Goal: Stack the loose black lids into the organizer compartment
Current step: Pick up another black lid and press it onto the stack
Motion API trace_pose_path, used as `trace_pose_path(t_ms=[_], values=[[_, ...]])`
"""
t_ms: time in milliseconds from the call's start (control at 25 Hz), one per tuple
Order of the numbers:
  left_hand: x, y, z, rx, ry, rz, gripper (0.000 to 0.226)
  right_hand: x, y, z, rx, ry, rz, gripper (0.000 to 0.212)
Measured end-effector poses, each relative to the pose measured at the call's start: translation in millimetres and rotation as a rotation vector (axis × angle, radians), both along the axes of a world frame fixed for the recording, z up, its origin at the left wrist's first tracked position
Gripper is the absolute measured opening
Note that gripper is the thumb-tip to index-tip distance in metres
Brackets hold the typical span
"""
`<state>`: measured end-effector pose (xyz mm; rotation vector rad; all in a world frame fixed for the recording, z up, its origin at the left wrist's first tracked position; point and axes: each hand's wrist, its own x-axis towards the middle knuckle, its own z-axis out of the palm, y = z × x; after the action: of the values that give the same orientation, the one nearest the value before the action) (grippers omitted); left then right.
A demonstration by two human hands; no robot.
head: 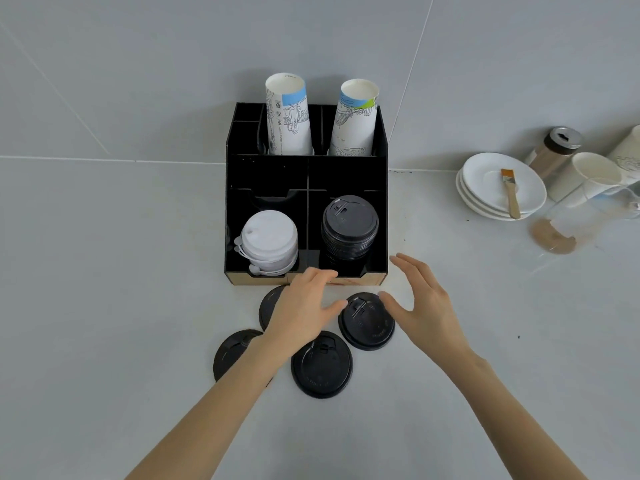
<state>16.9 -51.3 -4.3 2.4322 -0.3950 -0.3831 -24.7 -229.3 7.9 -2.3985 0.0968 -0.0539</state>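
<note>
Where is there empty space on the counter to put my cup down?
Big bare patches lie left of the black organizer and along the near edge below the loose black lids. It is crowded right in front of the organizer, where both hands, left hand and right hand, work, and at far right around the stacked white saucers.

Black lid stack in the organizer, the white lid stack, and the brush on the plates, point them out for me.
black lid stack (pixel 349 220), head view, on the top lid's face.
white lid stack (pixel 269 233), head view, on the top lid's face.
brush (pixel 511 197), head view, on its wooden handle.
</note>
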Motion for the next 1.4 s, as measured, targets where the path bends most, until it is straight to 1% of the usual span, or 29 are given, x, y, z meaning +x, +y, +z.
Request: trace_pose_path(t_ms=[240,440,600,840,1000,1400], values=[[-13.7,-11.9,-18.8,0.128,0.132,-0.085,0.056,-21.4,-4.9,-34.3,-0.039,0.168,0.039,0.056],[-16.2,-15.9,-23.8,0.208,0.149,-0.113,0.058,-27.8,-3.0,-48.0,-0.038,0.238,0.067,0.059],[-18.2,-17.9,-27.4,0.261,0.143,-0.137,0.060,-28.4,-0.8,-52.0,-0.029,0.238,0.079,0.058],[-20.7,-16.8,-26.9,0.239,0.136,-0.141,0.061,-31.2,0.7,-53.0,-0.055,0.232,0.094,0.060],[-20.8,-15.1,-21.5,0.179,0.132,-0.120,0.062,-30.8,-0.1,-47.8,-0.031,0.195,0.080,0.058],[-13.3,-1.6,11.1,-0.079,-0.055,-0.079,0.063,-17.9,-2.1,1.6,0.014,-0.004,0.107,0.054]])
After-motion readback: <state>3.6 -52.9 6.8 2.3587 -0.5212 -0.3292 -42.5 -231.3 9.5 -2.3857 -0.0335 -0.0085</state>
